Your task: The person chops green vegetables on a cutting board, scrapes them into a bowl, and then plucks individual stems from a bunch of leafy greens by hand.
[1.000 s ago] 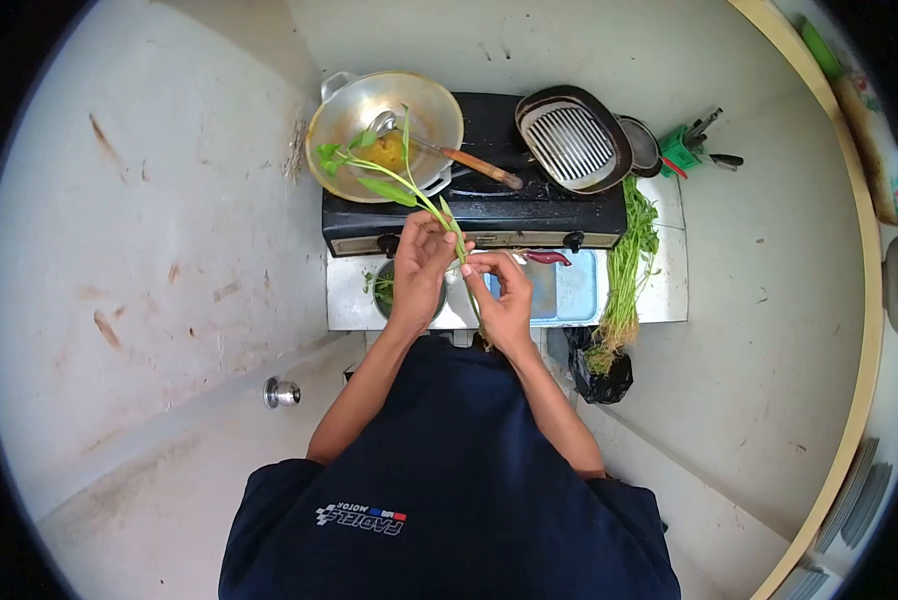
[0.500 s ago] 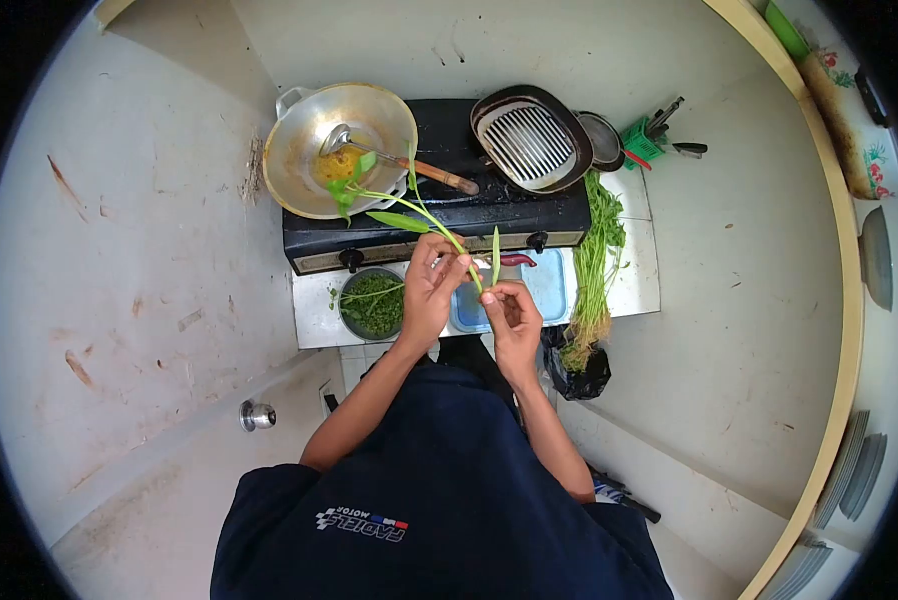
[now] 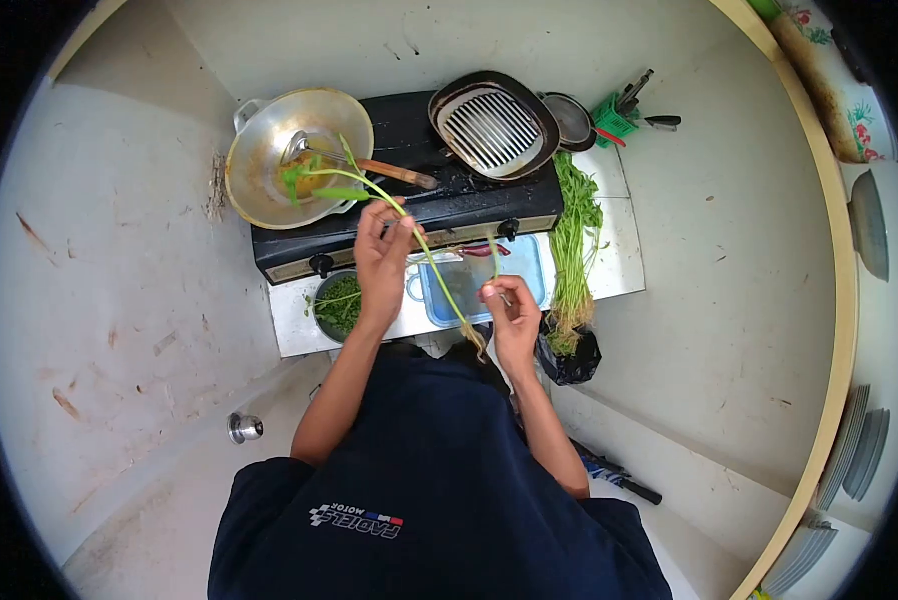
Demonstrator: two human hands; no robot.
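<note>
My left hand (image 3: 380,262) grips a long green water spinach stalk (image 3: 431,262) with leaves at its upper end and pale roots at its lower end. The leafy end reaches over the rim of the wok. Pinched between thumb and fingers of my right hand (image 3: 512,312) is a slim leaf (image 3: 494,257), slightly blurred and apart from the stalk. Beneath the hands lies a blue tray (image 3: 531,268) with a dark red shallot or chili (image 3: 487,251) on it. A bowl of chopped greens (image 3: 340,310) sits left of my left hand.
The black stove (image 3: 399,112) carries a wok (image 3: 251,170) with a ladle (image 3: 399,173) in it, and a grill pan (image 3: 494,130). On the right, a bundle of rooted greens (image 3: 572,240) hangs over a black bag (image 3: 575,366). A green knife basket (image 3: 614,120) stands behind.
The leaf has come off the stalk, and my right hand now holds it apart. My left hand has shifted left with the stalk, whose roots now show. The camera view has shifted too.
</note>
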